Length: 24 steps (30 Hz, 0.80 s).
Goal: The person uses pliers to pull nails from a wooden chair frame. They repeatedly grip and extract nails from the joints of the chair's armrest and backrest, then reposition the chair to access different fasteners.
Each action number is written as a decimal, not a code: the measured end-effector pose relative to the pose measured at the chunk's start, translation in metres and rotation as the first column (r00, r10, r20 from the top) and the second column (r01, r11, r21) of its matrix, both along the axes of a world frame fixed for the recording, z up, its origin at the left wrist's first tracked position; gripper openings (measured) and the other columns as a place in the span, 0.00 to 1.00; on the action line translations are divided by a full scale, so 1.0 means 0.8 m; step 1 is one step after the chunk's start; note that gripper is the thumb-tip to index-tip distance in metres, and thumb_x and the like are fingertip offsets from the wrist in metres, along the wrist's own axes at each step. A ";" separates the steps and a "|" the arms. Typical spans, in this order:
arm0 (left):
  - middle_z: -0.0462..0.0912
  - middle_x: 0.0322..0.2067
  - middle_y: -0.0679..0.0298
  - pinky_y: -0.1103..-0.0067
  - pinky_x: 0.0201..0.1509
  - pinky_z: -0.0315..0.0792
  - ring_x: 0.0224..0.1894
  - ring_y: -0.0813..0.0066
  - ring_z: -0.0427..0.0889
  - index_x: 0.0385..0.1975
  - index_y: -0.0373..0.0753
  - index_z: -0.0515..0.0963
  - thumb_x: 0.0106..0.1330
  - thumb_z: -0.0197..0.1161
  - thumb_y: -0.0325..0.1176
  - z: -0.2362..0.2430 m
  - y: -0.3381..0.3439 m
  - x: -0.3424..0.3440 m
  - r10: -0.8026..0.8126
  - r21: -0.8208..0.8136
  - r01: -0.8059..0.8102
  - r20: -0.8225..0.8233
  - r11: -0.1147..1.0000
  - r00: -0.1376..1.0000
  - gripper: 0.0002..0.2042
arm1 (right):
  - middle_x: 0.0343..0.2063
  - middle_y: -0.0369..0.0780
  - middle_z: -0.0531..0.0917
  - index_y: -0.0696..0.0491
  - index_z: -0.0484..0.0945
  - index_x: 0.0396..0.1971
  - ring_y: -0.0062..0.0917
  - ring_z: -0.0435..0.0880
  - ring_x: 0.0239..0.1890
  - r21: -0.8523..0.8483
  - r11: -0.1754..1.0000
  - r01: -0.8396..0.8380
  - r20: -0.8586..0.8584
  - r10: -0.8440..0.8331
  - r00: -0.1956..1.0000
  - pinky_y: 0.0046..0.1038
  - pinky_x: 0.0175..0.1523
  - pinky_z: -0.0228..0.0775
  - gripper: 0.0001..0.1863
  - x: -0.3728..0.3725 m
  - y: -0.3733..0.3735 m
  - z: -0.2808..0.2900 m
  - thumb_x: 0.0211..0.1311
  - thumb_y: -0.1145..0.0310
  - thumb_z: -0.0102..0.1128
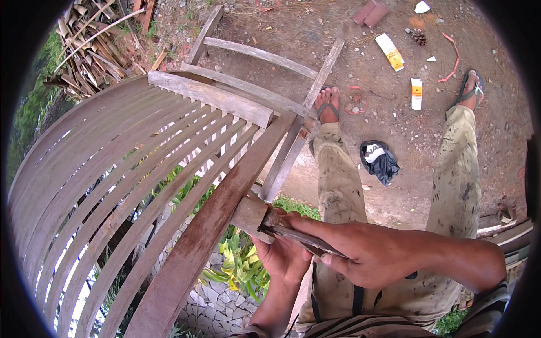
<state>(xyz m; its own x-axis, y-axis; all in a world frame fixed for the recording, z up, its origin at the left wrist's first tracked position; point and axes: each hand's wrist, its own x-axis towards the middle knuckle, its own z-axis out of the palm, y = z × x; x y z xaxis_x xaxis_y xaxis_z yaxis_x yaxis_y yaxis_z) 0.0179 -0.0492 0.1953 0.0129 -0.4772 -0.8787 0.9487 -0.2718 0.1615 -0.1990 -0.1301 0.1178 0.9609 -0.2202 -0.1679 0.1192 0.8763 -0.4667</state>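
A weathered slatted wooden chair [194,248] lies tipped in front of me on the left, its legs pointing away. From its broad side rail a short wooden block [249,214] sticks out toward me. My right hand [360,253] is closed around a narrow, dark, flat strip [304,239], whose far end meets the block. I cannot make out whether the strip is a tool or a part of the chair. Below the strip, my left hand [284,259] curls its fingers up against the strip and the block's end; they are partly hidden.
Split wood [93,48] is heaped at the far left. On the dirt ground lie a black plastic bag [379,161], yellow-and-white cartons [390,52], brick pieces [372,13] and a pine cone [418,37]. Leafy plants [242,262] and stone paving [217,301] show below the chair.
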 end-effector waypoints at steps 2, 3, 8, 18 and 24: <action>0.78 0.61 0.69 0.61 0.78 0.60 0.65 0.70 0.72 0.67 0.44 0.71 0.71 0.66 0.40 0.001 0.000 -0.002 -0.017 -0.002 0.017 0.035 1.000 0.999 0.26 | 0.52 0.62 0.79 0.61 0.47 0.76 0.53 0.83 0.49 -0.020 0.999 0.046 -0.004 -0.046 0.999 0.46 0.55 0.73 0.37 0.004 0.004 -0.002 0.70 0.75 0.50; 0.78 0.61 0.69 0.61 0.78 0.58 0.65 0.70 0.72 0.67 0.44 0.71 0.71 0.66 0.40 0.001 0.000 -0.002 -0.002 0.011 0.002 0.042 1.000 0.999 0.26 | 0.50 0.64 0.78 0.64 0.49 0.74 0.55 0.83 0.48 -0.009 0.997 0.077 0.005 -0.077 0.997 0.48 0.53 0.73 0.36 0.005 0.003 -0.003 0.68 0.77 0.49; 0.80 0.61 0.68 0.61 0.79 0.56 0.65 0.70 0.73 0.66 0.44 0.73 0.71 0.66 0.40 0.003 -0.003 -0.002 0.014 0.047 -0.017 0.067 0.999 0.998 0.24 | 0.47 0.64 0.79 0.65 0.54 0.71 0.56 0.83 0.48 0.021 0.999 0.044 0.012 -0.044 0.999 0.49 0.53 0.73 0.36 0.016 -0.001 -0.006 0.63 0.79 0.50; 0.75 0.65 0.60 0.53 0.69 0.67 0.66 0.55 0.74 0.71 0.47 0.66 0.62 0.71 0.61 -0.002 0.014 -0.011 -0.095 0.064 0.084 0.202 0.994 0.975 0.42 | 0.48 0.60 0.78 0.64 0.61 0.66 0.56 0.79 0.53 -0.310 0.948 0.066 -0.411 -0.196 0.891 0.47 0.59 0.72 0.36 0.012 0.000 0.048 0.53 0.81 0.57; 0.59 0.74 0.46 0.60 0.79 0.57 0.74 0.54 0.64 0.78 0.36 0.47 0.51 0.79 0.62 0.030 -0.054 -0.076 -0.757 0.402 0.641 0.371 0.653 0.538 0.62 | 0.46 0.59 0.77 0.65 0.62 0.65 0.54 0.80 0.51 -0.327 0.945 0.024 -0.442 -0.176 0.880 0.47 0.56 0.73 0.33 0.011 -0.006 0.051 0.58 0.77 0.59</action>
